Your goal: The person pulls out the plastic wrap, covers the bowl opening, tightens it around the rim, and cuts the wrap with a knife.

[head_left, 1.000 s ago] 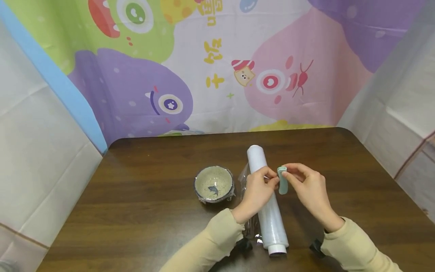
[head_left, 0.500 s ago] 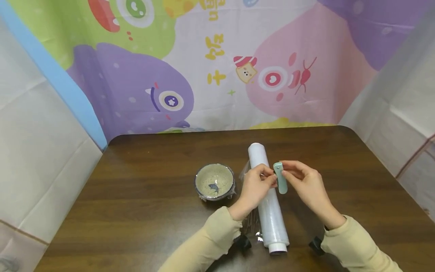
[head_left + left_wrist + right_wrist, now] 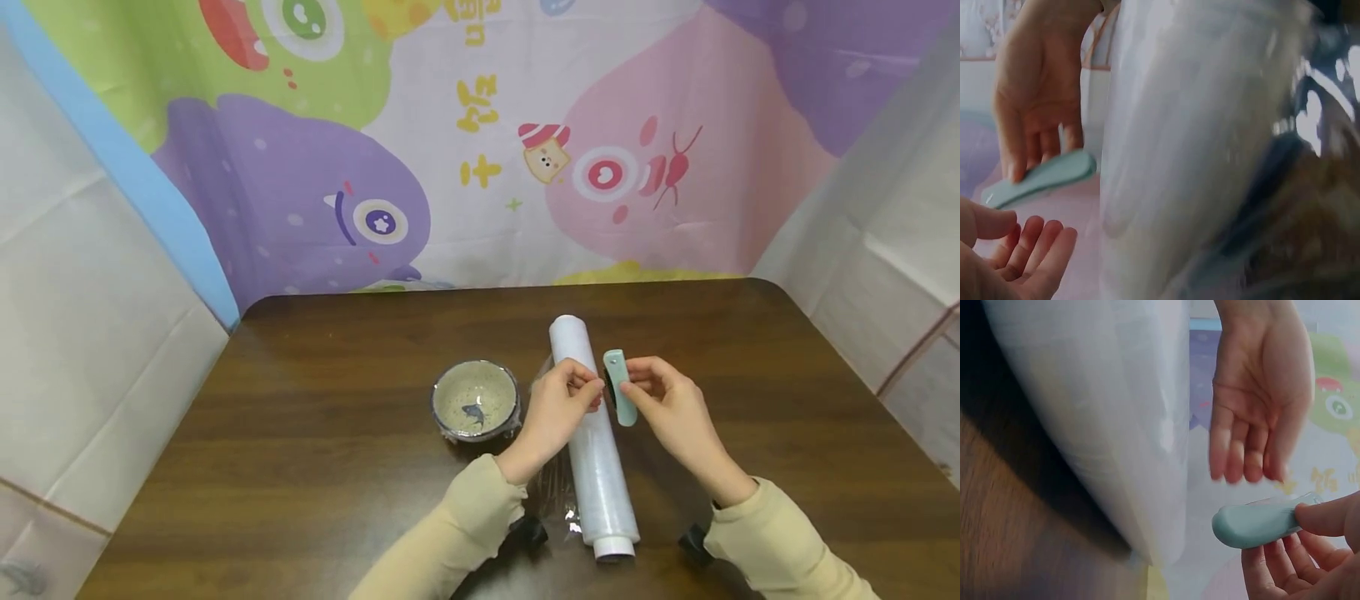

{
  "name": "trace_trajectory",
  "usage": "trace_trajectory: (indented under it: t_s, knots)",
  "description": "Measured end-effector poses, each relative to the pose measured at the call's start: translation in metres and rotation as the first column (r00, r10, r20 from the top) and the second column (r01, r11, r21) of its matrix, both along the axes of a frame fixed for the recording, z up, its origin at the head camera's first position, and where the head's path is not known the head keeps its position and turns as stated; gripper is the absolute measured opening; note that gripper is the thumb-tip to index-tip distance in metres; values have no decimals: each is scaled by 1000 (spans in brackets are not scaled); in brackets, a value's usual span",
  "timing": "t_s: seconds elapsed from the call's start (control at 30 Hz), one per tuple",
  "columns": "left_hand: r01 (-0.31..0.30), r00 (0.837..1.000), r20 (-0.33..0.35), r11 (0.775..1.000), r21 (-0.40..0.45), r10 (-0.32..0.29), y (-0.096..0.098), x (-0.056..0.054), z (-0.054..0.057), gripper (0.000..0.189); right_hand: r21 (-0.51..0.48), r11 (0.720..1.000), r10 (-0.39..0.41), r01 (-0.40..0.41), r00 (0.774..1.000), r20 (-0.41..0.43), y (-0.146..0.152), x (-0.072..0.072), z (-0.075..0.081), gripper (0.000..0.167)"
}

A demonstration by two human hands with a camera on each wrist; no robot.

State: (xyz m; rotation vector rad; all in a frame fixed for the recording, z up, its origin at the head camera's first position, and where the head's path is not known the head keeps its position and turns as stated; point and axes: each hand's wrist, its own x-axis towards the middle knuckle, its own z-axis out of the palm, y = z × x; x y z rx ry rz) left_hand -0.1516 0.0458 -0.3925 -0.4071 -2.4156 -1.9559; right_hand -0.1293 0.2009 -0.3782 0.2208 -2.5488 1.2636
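My right hand [image 3: 671, 408] pinches a small mint-green folding knife [image 3: 622, 398] between thumb and fingertips. A round pivot shows near its upper end and a dark strip runs along its left side. The left hand [image 3: 558, 408] is just left of the knife, with nothing in it; its fingers are loosely bent in the left wrist view. Below both hands a long roll of cling film [image 3: 602, 483] lies on the table. In the right wrist view the knife's handle [image 3: 1257, 524] lies across the right fingers, thumb on top.
Left of the roll stands a speckled bowl [image 3: 476, 400] with a blue fish inside and crinkled clear film around its lower side. Loose cling film [image 3: 555, 492] spreads from the roll's left side. A cartoon-print curtain [image 3: 480, 242] hangs behind the brown table [image 3: 322, 467].
The left fingers have come off the knife and moved slightly left. The knife has turned in the right hand, and its pivot and dark strip now show.
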Motion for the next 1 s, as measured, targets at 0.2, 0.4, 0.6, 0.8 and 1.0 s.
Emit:
trace_trajectory:
  t_s: [0.2, 0.4, 0.6, 0.8, 1.0]
  knots:
    - [-58, 993, -113, 990, -125, 44, -16, -6, 1, 7, -84, 996, -29, 39, 993, 118, 15, -11, -3, 29]
    - [-10, 995, -97, 998, -69, 4, -33, -7, -2, 8, -240, 969, 19, 66, 942, 336, 31, -19, -12, 40]
    - [12, 999, -37, 999, -49, -14, -53, -6, -9, 17, -200, 976, 0, 86, 920, 393, 41, -27, -20, 44]
    - [-23, 999, -29, 994, -109, 20, -67, -5, -9, 16, -163, 980, -31, 112, 902, 430, 48, -30, -27, 45]
    - [-27, 998, -58, 993, -111, 21, -72, -6, -9, 16, -134, 984, -44, 120, 883, 468, 52, -36, -35, 46]
